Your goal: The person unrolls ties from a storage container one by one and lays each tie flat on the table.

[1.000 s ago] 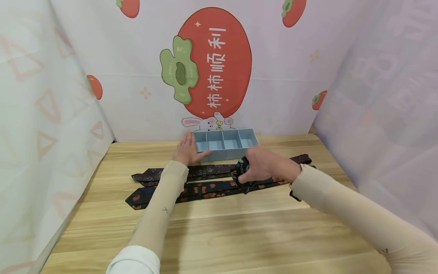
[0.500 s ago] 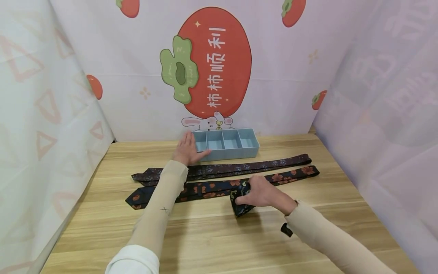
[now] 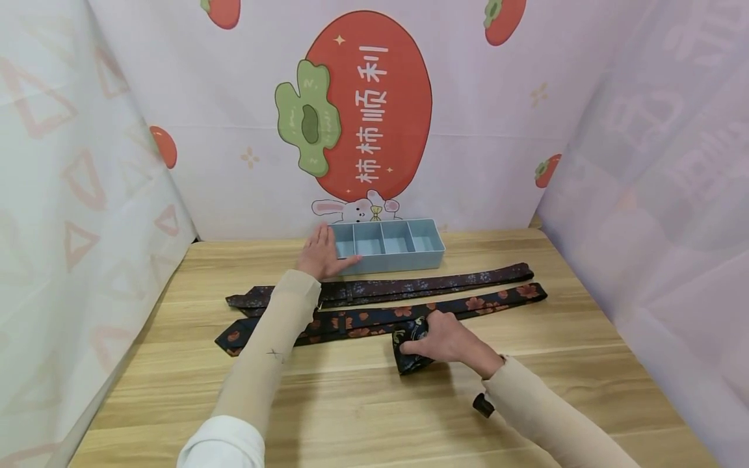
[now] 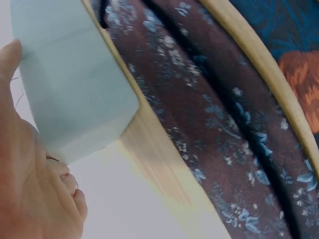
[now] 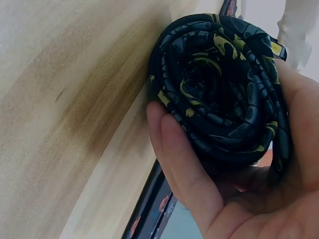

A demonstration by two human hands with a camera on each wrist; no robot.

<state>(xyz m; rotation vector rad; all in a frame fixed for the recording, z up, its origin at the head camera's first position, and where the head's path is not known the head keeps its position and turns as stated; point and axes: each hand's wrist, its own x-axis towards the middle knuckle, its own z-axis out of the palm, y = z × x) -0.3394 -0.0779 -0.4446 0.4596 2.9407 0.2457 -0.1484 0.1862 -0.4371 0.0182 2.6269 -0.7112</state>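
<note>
My right hand [image 3: 447, 338] grips a dark necktie [image 5: 214, 99] rolled into a coil, black with yellow and grey-blue figures. In the head view it is just in front of the flat ties; the right wrist view shows the fingers and thumb around it. My left hand [image 3: 320, 253] rests on the left end of a light blue box [image 3: 398, 262] with several compartments, fingers straight and thumb along its front. A dark purple tie with small blue flowers [image 3: 421, 286] lies folded lengthwise before the box. Nearer is a navy tie with orange flowers [image 3: 374, 318], partly behind my left forearm.
The wooden table [image 3: 351, 416] extends to the front. A printed cloth backdrop [image 3: 234, 195] stands right behind the box, with cloth walls at both sides. A small black piece [image 3: 483, 405] shows beside the right sleeve.
My right hand has come toward the front with the rolled necktie, from above the flat ties to in front of them. My left hand stays on the box.
</note>
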